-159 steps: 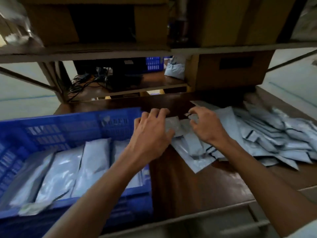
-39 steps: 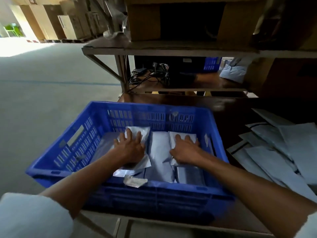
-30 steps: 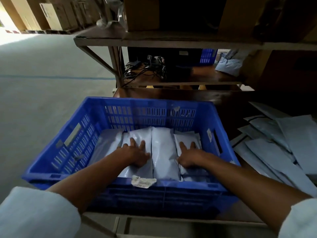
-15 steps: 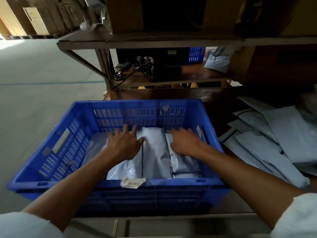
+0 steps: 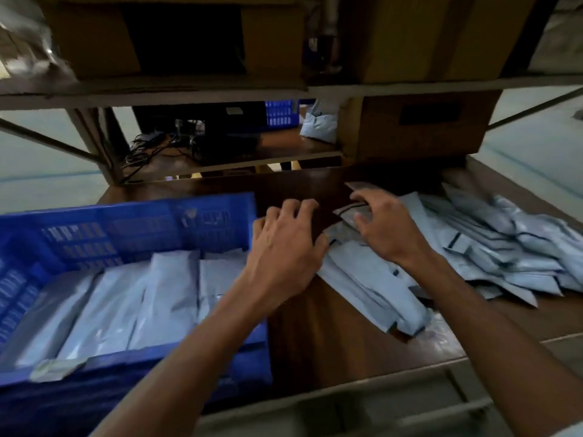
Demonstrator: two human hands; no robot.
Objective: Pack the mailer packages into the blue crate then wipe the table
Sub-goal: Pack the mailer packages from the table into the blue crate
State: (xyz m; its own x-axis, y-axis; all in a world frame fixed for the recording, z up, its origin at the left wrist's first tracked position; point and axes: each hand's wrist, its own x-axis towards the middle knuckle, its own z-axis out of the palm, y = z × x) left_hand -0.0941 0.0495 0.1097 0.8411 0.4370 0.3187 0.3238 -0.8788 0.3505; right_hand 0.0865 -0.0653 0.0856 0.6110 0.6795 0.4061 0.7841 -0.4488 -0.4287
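The blue crate (image 5: pixel 126 212) stands at the table's left end, with several grey mailer packages (image 5: pixel 170 288) lying side by side in it. More grey mailers (image 5: pixel 489 247) sprawl in a loose pile on the right of the dark wooden table (image 5: pixel 331 335). Both hands are over the pile's left end. My left hand (image 5: pixel 284 247) hovers between crate and pile, fingers bent, its thumb at the edge of a mailer. My right hand (image 5: pixel 388 228) rests with bent, spread fingers on the topmost mailers. Neither hand plainly grips anything. The view is blurred.
A low metal shelf (image 5: pixel 189 89) hangs over the back of the table, loaded with cardboard boxes. A brown box (image 5: pixel 410 127) stands at the table's back right. Cables and another blue crate (image 5: pixel 280 111) lie on a bench behind. A loose label (image 5: pixel 53 370) sits on the crate's front rim.
Both hands have left the crate, where they were pressing the packed mailers flat, and swung right to the pile on the table. The view has turned right with them.
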